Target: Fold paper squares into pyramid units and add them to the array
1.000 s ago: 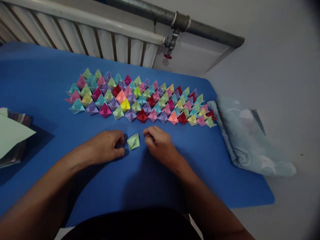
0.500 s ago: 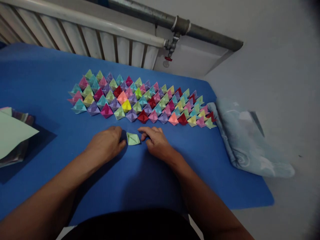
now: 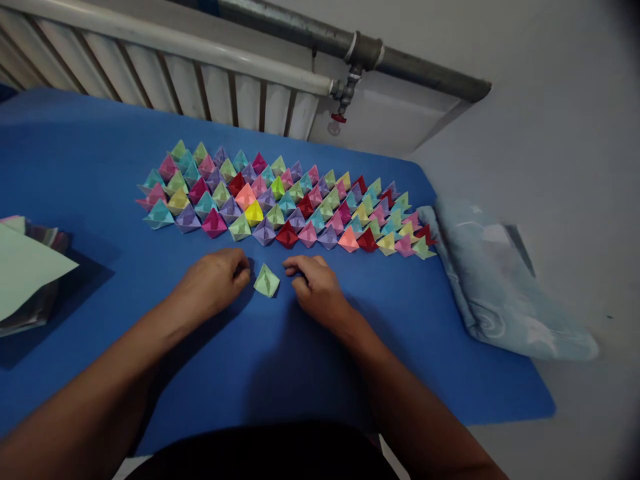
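A small pale green folded paper boat (image 3: 267, 281) rests on the blue tabletop between my hands, its pointed middle and centre fold showing from above. Just left of it is my left hand (image 3: 215, 279), fingers curled and thumb a little apart, holding nothing. To the boat's right, my right hand (image 3: 316, 283) has its fingers bent and parted from the thumb, also with nothing in it. Neither hand touches the boat. Beyond them, many-coloured paper boats (image 3: 287, 237) stand in several close rows.
A stack of paper (image 3: 30, 267) with a pale green sheet on top is at the left. Folded light blue patterned cloth (image 3: 500, 287) lies at the right edge of the blue table (image 3: 200, 387). Behind are a white radiator (image 3: 175, 80) and a metal pipe (image 3: 425, 77) with a red-handled valve.
The pale green boat has turned and now shows its opened, pointed shape. My right hand has drawn slightly away to the right. The rows of boats stay as they were.
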Action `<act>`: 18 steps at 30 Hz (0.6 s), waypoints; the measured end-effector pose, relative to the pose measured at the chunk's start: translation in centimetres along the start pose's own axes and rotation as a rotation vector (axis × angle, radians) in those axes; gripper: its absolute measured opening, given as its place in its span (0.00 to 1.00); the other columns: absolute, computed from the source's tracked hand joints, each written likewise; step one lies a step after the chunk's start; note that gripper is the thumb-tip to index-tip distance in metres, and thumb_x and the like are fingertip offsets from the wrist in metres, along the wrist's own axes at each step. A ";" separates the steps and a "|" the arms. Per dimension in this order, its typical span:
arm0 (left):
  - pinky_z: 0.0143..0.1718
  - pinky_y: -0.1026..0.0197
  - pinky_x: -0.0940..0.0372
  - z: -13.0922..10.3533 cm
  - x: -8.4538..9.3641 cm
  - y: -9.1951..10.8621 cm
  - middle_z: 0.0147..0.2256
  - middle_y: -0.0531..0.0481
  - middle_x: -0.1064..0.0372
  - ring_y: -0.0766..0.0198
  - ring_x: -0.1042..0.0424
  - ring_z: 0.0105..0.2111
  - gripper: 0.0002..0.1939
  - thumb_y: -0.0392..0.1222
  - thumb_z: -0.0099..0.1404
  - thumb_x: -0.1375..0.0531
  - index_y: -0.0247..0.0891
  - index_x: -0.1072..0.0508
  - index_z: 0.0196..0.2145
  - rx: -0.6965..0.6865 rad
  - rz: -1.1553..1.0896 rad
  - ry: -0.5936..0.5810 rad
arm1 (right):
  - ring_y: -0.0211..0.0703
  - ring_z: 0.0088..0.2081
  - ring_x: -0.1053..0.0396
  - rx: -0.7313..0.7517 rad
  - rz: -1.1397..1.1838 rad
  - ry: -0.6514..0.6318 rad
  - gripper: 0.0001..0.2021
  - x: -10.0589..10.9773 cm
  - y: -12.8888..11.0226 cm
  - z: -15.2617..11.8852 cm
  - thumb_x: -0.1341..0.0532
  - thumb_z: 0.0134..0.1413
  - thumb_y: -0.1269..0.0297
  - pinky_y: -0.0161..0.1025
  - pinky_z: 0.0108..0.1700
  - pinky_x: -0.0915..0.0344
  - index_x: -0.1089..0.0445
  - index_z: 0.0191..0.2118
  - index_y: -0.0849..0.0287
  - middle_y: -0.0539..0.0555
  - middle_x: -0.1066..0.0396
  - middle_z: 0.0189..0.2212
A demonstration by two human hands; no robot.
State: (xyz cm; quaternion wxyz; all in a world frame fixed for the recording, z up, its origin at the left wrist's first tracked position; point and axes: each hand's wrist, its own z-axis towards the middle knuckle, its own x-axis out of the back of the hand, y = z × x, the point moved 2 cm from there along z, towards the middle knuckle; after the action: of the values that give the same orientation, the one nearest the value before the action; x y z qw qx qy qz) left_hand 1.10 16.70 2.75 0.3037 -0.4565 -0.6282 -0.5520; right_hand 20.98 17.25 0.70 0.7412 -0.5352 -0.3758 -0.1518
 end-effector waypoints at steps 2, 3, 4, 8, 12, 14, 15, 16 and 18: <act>0.32 0.60 0.40 -0.2 0.0 0.3 0.33 0.48 0.25 0.58 0.28 0.30 0.15 0.47 0.59 0.46 0.39 0.26 0.38 -0.004 -0.088 -0.047 | 0.43 0.41 0.31 0.001 0.022 0.018 0.13 -0.2 0.0 0.3 0.44 0.54 0.75 0.40 0.47 0.40 0.27 0.42 0.57 0.52 0.23 0.37; 0.31 0.60 0.40 -0.3 -0.1 0.5 0.32 0.49 0.26 0.59 0.29 0.30 0.15 0.49 0.59 0.46 0.39 0.26 0.37 -0.013 -0.122 -0.070 | 0.42 0.41 0.31 -0.002 0.018 0.005 0.11 -0.3 -0.1 0.4 0.42 0.54 0.73 0.40 0.47 0.40 0.26 0.41 0.56 0.52 0.23 0.37; 0.31 0.60 0.40 -0.3 -0.2 0.7 0.32 0.49 0.26 0.59 0.29 0.29 0.15 0.50 0.59 0.45 0.39 0.26 0.37 -0.024 -0.140 -0.084 | 0.42 0.40 0.31 -0.005 0.006 -0.016 0.09 -0.5 -0.2 0.6 0.41 0.55 0.72 0.40 0.46 0.40 0.26 0.41 0.56 0.51 0.23 0.36; 0.30 0.60 0.42 -0.5 -0.9 1.1 0.33 0.47 0.26 0.58 0.29 0.30 0.14 0.50 0.62 0.45 0.38 0.27 0.34 -0.052 -0.058 -0.037 | 0.42 0.38 0.31 -0.020 -0.073 -0.100 0.06 -0.9 -1.1 1.1 0.39 0.56 0.68 0.39 0.44 0.42 0.25 0.40 0.56 0.52 0.24 0.35; 0.30 0.59 0.43 -0.5 -1.3 1.3 0.35 0.45 0.25 0.57 0.28 0.32 0.12 0.45 0.65 0.46 0.38 0.26 0.37 -0.055 0.065 -0.016 | 0.42 0.37 0.33 -0.068 -0.150 -0.141 0.06 -1.0 -1.6 1.7 0.39 0.57 0.67 0.38 0.42 0.42 0.25 0.38 0.57 0.51 0.25 0.33; 0.30 0.59 0.43 -0.5 -1.3 1.5 0.36 0.45 0.25 0.57 0.28 0.33 0.11 0.44 0.66 0.46 0.38 0.26 0.37 -0.054 0.107 -0.016 | 0.41 0.36 0.34 -0.086 -0.189 -0.151 0.06 -1.1 -1.7 2.0 0.40 0.58 0.66 0.38 0.40 0.43 0.26 0.36 0.57 0.51 0.26 0.32; 0.31 0.59 0.43 -0.5 -1.3 1.6 0.36 0.45 0.25 0.57 0.28 0.34 0.11 0.43 0.66 0.47 0.38 0.26 0.37 -0.054 0.124 -0.015 | 0.41 0.36 0.34 -0.091 -0.212 -0.154 0.06 -1.1 -1.8 2.1 0.40 0.59 0.65 0.38 0.40 0.44 0.26 0.36 0.57 0.51 0.26 0.32; 0.31 0.59 0.43 -0.5 -1.3 1.6 0.36 0.45 0.25 0.57 0.28 0.34 0.11 0.43 0.67 0.47 0.38 0.26 0.37 -0.053 0.141 -0.013 | 0.42 0.36 0.34 -0.094 -0.236 -0.157 0.06 -1.2 -1.9 2.1 0.41 0.59 0.64 0.38 0.39 0.45 0.26 0.35 0.58 0.52 0.27 0.32; 0.31 0.59 0.44 -0.5 -1.3 1.8 0.36 0.44 0.25 0.57 0.28 0.34 0.11 0.42 0.67 0.47 0.38 0.27 0.36 -0.053 0.167 -0.013 | 0.42 0.36 0.35 -0.101 -0.289 -0.170 0.07 -1.3 -2.1 2.3 0.41 0.60 0.64 0.39 0.38 0.46 0.27 0.34 0.58 0.52 0.27 0.32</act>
State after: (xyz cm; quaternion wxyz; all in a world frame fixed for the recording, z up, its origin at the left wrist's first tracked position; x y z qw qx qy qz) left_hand 3.19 15.86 2.40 0.3324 -0.5188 -0.5751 -0.5381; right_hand 17.94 18.32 1.51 0.6493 -0.5232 -0.5020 -0.2297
